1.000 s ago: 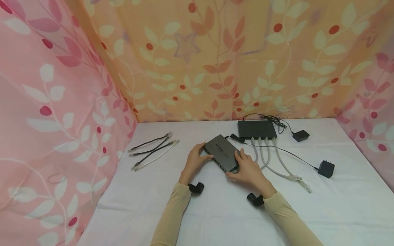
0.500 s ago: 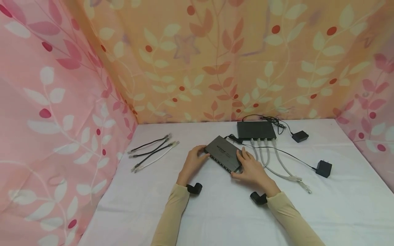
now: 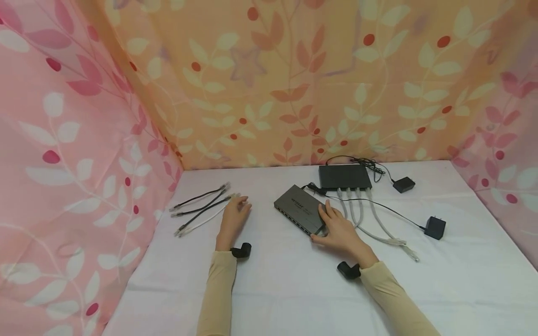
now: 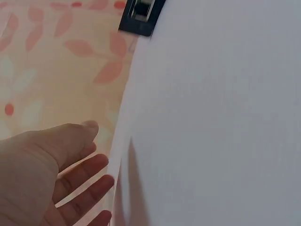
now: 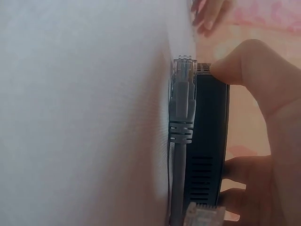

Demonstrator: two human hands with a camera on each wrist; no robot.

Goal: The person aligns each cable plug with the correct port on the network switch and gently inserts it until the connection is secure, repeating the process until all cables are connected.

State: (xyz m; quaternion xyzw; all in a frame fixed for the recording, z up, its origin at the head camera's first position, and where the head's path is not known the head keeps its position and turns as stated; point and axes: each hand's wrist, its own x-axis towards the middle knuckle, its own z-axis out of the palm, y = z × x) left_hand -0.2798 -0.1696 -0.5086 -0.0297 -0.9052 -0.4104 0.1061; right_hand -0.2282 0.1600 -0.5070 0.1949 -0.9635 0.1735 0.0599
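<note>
A grey network switch (image 3: 298,210) with a row of ports along its front edge lies slanted on the white cloth. My right hand (image 3: 338,231) grips its right end, thumb at the front corner and fingers over the top. In the right wrist view, the thumb presses near the port edge of the switch (image 5: 207,127), and a grey network cable plug (image 5: 183,89) lies beside its vented side. My left hand (image 3: 233,221) hovers by the upper end of a white network cable (image 3: 206,223). The left wrist view shows that hand (image 4: 51,174) with loose fingers and nothing held.
Several short black patch cables (image 3: 201,210) lie left. Behind stands a black switch (image 3: 344,177) with several grey cables (image 3: 378,238) plugged in front. Two black power adapters (image 3: 435,227) sit right; one's thin cord crosses the grey cables. Patterned curtains (image 3: 269,84) enclose the table.
My left hand has let go of the grey switch and moved left to the short cables. The right hand still holds the switch, which has barely shifted.
</note>
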